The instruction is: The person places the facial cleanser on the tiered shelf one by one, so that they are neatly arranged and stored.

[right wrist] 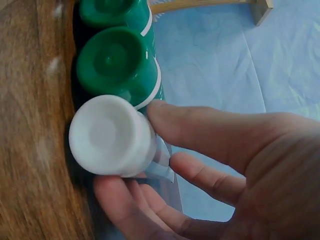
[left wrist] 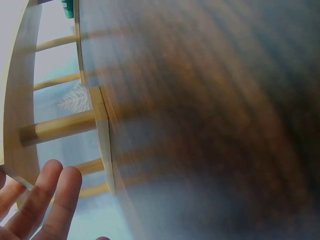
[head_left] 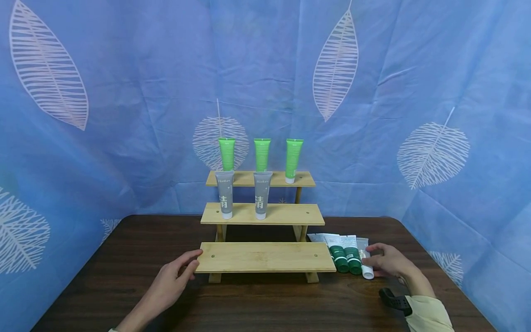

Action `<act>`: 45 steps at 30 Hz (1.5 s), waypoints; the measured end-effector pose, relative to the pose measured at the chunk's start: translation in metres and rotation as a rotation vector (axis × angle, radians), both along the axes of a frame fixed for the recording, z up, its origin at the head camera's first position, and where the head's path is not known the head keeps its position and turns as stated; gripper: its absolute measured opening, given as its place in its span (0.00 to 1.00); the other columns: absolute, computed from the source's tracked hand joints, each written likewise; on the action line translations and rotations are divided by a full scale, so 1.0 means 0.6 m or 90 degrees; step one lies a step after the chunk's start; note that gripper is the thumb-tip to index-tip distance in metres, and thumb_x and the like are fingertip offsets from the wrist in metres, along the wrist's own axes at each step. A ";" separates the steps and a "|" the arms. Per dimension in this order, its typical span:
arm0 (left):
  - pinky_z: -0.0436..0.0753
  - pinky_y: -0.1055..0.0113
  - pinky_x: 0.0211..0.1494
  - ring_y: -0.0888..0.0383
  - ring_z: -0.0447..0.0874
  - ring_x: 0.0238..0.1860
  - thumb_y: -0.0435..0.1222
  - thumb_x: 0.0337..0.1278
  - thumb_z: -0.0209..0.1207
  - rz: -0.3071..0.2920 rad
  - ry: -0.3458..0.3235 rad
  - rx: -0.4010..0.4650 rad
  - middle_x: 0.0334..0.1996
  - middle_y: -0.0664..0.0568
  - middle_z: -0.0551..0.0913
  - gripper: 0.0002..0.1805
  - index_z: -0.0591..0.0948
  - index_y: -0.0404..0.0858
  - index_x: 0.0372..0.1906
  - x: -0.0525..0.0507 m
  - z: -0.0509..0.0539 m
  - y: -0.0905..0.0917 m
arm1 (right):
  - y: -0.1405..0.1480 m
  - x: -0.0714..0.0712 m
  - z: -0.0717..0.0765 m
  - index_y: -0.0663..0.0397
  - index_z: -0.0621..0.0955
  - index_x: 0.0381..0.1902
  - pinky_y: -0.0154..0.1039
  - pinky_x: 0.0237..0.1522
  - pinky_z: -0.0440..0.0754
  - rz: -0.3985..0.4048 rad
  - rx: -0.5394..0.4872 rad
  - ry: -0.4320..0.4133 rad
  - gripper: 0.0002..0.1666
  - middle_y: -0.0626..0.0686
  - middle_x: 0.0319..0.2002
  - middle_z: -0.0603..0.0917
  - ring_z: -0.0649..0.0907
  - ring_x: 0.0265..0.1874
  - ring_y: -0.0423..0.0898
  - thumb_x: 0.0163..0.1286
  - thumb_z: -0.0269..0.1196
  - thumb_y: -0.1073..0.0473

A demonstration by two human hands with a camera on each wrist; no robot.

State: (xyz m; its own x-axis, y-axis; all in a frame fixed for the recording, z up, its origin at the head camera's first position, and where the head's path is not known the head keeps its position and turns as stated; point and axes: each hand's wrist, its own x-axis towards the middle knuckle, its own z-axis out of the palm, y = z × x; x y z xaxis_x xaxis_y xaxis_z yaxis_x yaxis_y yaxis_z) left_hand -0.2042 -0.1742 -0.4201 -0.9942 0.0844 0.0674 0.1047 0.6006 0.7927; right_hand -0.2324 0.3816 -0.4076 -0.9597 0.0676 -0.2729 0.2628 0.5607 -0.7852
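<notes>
- A blue cloth backdrop (head_left: 274, 83) printed with white leaves hangs behind a dark wood table (head_left: 157, 240), on which stands a three-step wooden stand (head_left: 265, 258)
- Three light green tubes (head_left: 293, 157) stand on the top step and two standing grey tubes (head_left: 262, 193) on the middle one, all with their crimped ends up
- The lying grey tube (head_left: 363, 249) is on the table right of the stand, at the outer end of a row, just beside tubes with dark green caps (head_left: 354, 263)
- Its long axis runs front to back, slightly slanted; the white cap (right wrist: 102, 135) points towards the person, the flat end towards the backdrop
- The right hand (head_left: 392, 263) pinches this tube near its cap; the right wrist view shows the thumb on one side and fingers curled at the other, much of which the head view hides
- The left hand (head_left: 171, 279) is at the left end of the lowest step, fingers loosely extended, thumb apart; whether it bears on the board I cannot tell
- Only the left wrist view shows the underside of that step, with a round wooden peg (left wrist: 60, 129) close to two nearly straight fingers (left wrist: 65, 197)
- A black wristband (head_left: 396, 302) and a pale sleeve (head_left: 429, 313) show at the right wrist
</notes>
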 end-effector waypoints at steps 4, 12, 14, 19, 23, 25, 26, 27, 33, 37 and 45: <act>0.71 0.64 0.24 0.57 0.79 0.30 0.42 0.78 0.55 0.001 -0.002 0.000 0.32 0.51 0.84 0.20 0.78 0.47 0.69 0.000 0.000 0.000 | -0.001 -0.001 -0.001 0.75 0.67 0.66 0.46 0.41 0.86 -0.002 -0.014 -0.001 0.35 0.62 0.46 0.85 0.85 0.39 0.46 0.70 0.68 0.62; 0.70 0.63 0.23 0.58 0.79 0.30 0.45 0.78 0.55 -0.007 0.002 0.000 0.32 0.52 0.84 0.22 0.77 0.45 0.69 0.001 -0.002 -0.001 | -0.007 -0.005 -0.006 0.73 0.67 0.66 0.48 0.40 0.86 0.004 0.004 0.006 0.34 0.70 0.52 0.80 0.84 0.42 0.48 0.71 0.68 0.61; 0.70 0.63 0.23 0.57 0.78 0.29 0.45 0.78 0.55 -0.006 -0.002 -0.001 0.31 0.52 0.84 0.22 0.77 0.45 0.69 0.000 -0.003 -0.001 | -0.009 -0.006 -0.007 0.73 0.67 0.66 0.47 0.40 0.86 -0.001 0.006 0.009 0.34 0.71 0.53 0.79 0.84 0.42 0.48 0.70 0.68 0.61; 0.71 0.63 0.25 0.58 0.79 0.30 0.44 0.78 0.54 -0.005 -0.002 -0.004 0.32 0.53 0.84 0.22 0.77 0.46 0.70 -0.002 -0.007 -0.002 | -0.011 -0.005 -0.006 0.74 0.66 0.66 0.47 0.40 0.86 -0.014 0.001 0.012 0.34 0.74 0.55 0.77 0.84 0.42 0.48 0.70 0.67 0.63; 0.72 0.63 0.26 0.59 0.81 0.33 0.45 0.78 0.55 -0.007 0.005 -0.003 0.35 0.53 0.85 0.22 0.77 0.46 0.70 -0.002 -0.008 -0.003 | -0.010 -0.002 -0.003 0.75 0.66 0.67 0.47 0.39 0.86 -0.019 -0.002 0.023 0.34 0.75 0.56 0.76 0.83 0.42 0.48 0.70 0.66 0.64; 0.71 0.63 0.26 0.59 0.82 0.33 0.45 0.77 0.55 -0.008 0.006 -0.001 0.38 0.53 0.85 0.22 0.77 0.46 0.69 -0.002 -0.009 -0.003 | -0.009 0.000 0.001 0.75 0.65 0.67 0.47 0.39 0.86 -0.022 -0.004 0.029 0.34 0.76 0.57 0.76 0.84 0.41 0.47 0.71 0.65 0.64; 0.71 0.63 0.26 0.59 0.82 0.34 0.46 0.77 0.55 -0.009 0.007 0.001 0.38 0.53 0.86 0.22 0.77 0.46 0.69 -0.002 -0.009 -0.004 | -0.008 0.001 0.003 0.75 0.65 0.67 0.47 0.39 0.86 -0.023 -0.003 0.032 0.33 0.76 0.56 0.76 0.84 0.41 0.47 0.71 0.64 0.64; 0.71 0.63 0.26 0.59 0.82 0.34 0.46 0.77 0.55 -0.010 0.007 0.002 0.39 0.53 0.86 0.22 0.77 0.46 0.69 -0.002 -0.009 -0.004 | -0.007 0.002 0.006 0.75 0.65 0.67 0.47 0.39 0.86 -0.026 -0.001 0.036 0.33 0.76 0.56 0.76 0.84 0.41 0.47 0.72 0.64 0.64; 0.71 0.63 0.26 0.59 0.83 0.35 0.45 0.77 0.55 -0.010 0.006 0.003 0.39 0.53 0.86 0.22 0.77 0.46 0.69 -0.002 -0.009 -0.003 | -0.007 0.005 0.028 0.75 0.64 0.68 0.49 0.41 0.86 -0.036 0.019 0.084 0.34 0.78 0.58 0.73 0.84 0.41 0.48 0.73 0.64 0.64; 0.70 0.63 0.26 0.59 0.82 0.34 0.45 0.78 0.55 -0.007 0.007 -0.002 0.37 0.53 0.85 0.22 0.77 0.46 0.69 -0.003 -0.008 -0.003 | -0.013 0.009 0.047 0.74 0.64 0.69 0.51 0.42 0.87 -0.033 0.046 0.133 0.35 0.79 0.62 0.70 0.85 0.43 0.53 0.74 0.64 0.61; 0.68 0.63 0.25 0.59 0.81 0.33 0.45 0.78 0.54 -0.008 0.006 -0.008 0.33 0.52 0.84 0.22 0.76 0.45 0.70 -0.003 -0.007 -0.002 | -0.038 0.012 0.075 0.73 0.59 0.74 0.46 0.42 0.86 -0.008 0.050 0.243 0.42 0.76 0.67 0.68 0.78 0.60 0.70 0.75 0.64 0.54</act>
